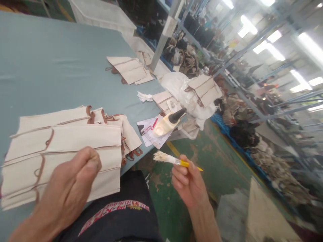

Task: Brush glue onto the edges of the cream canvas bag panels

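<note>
My right hand (188,179) is closed round the yellow handle of a glue brush (168,158). Its pale, frayed bristles point left, out over the floor beyond the table edge. Over a stack of cream fabric panels (83,137) with brown trim and small loops, my left hand (75,181) is curled into a fist, thumb against the forefinger. Whatever those fingers may hold is hidden. Between the hands, at the table corner, a cream-coloured bottle with a black nozzle (166,124) lies tilted on some papers (148,134) beside a red pen (154,123).
The blue-green table (63,77) carries more cream panels (131,69) near a metal post (161,43). A white plastic bag (174,84) with a panel on it sits past the corner. Heaps of fabric (267,161) line the right side. A white bin (103,13) stands behind.
</note>
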A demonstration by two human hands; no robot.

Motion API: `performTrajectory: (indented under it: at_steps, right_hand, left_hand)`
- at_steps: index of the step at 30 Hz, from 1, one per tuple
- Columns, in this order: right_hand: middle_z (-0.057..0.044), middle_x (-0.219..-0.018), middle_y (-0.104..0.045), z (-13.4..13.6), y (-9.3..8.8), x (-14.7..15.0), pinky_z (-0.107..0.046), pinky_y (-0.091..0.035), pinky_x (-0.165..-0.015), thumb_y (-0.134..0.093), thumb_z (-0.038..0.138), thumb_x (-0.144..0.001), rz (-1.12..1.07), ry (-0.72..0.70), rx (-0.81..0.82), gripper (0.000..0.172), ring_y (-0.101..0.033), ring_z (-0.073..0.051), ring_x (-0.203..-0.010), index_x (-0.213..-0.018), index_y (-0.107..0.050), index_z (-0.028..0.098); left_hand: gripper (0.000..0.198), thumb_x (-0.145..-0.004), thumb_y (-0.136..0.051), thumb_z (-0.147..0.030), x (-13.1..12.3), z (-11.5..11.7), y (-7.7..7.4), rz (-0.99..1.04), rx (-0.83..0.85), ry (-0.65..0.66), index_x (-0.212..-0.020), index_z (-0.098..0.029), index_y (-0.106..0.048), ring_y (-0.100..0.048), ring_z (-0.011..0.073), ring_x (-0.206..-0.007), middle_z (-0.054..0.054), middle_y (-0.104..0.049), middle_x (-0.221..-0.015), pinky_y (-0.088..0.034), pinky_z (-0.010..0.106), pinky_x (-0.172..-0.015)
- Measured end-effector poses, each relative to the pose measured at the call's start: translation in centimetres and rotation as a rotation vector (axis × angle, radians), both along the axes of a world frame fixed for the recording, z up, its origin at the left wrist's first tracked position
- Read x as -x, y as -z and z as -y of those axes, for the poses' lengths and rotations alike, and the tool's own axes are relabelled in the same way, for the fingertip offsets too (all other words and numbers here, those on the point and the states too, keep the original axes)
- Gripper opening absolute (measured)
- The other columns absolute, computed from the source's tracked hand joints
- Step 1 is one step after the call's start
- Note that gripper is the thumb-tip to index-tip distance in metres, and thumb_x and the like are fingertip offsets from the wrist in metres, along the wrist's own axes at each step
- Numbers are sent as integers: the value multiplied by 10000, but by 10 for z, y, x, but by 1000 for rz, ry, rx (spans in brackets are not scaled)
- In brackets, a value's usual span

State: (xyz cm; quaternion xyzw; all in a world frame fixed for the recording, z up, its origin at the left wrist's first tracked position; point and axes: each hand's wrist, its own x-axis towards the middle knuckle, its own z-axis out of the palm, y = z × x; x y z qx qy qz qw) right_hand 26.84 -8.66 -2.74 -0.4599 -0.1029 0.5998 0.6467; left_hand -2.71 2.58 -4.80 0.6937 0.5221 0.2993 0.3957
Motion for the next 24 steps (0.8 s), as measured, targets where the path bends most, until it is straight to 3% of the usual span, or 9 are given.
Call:
performTrajectory:
  at_steps: [5,10,15,18,24]
  right_hand:
    - [145,-567,-408,12,8,41,-130,-446,-425,-1017,447,-766,-125,133,118,351,-274,-31,-418,-919,-787,231]
    - [188,-472,-268,16,10,56,-137,-391,-376,-1039,421,-691,-205,253,158,395,-185,-34,-364,-804,-715,224]
    - [199,-453,-278,21,15,45,-120,-371,-368,-1056,368,-688,-330,238,141,377,-174,-24,-356,-822,-738,217]
    - [204,-435,-276,24,22,31,-112,-367,-361,-1048,319,-715,-448,207,94,339,-151,-19,-355,-802,-744,196]
    - [195,-430,-279,30,33,0,-85,-352,-364,-951,249,-823,-645,103,10,410,-119,2,-344,-634,-594,180]
  left_hand:
    - [528,-1111,-371,-560,-34,29,-24,150,275,79,-669,-271,-379,-354,153,-521,-70,-332,-600,-327,330,-524]
    - [549,-1094,-479,-502,-39,33,-36,224,290,214,-605,-255,-449,-360,139,-477,-49,-394,-534,-266,309,-443]
    - [334,-1030,-623,-443,-58,42,-42,275,246,243,-774,-268,-746,-531,125,-515,-57,-630,-596,-390,243,-470]
    - [248,-998,-669,-382,-74,51,-43,266,227,205,-791,-278,-760,-636,117,-567,-68,-718,-658,-459,203,-526]
    - [200,-964,-677,-306,-113,56,-45,260,81,249,-777,-291,-749,-612,96,-480,-105,-696,-597,-498,152,-511]
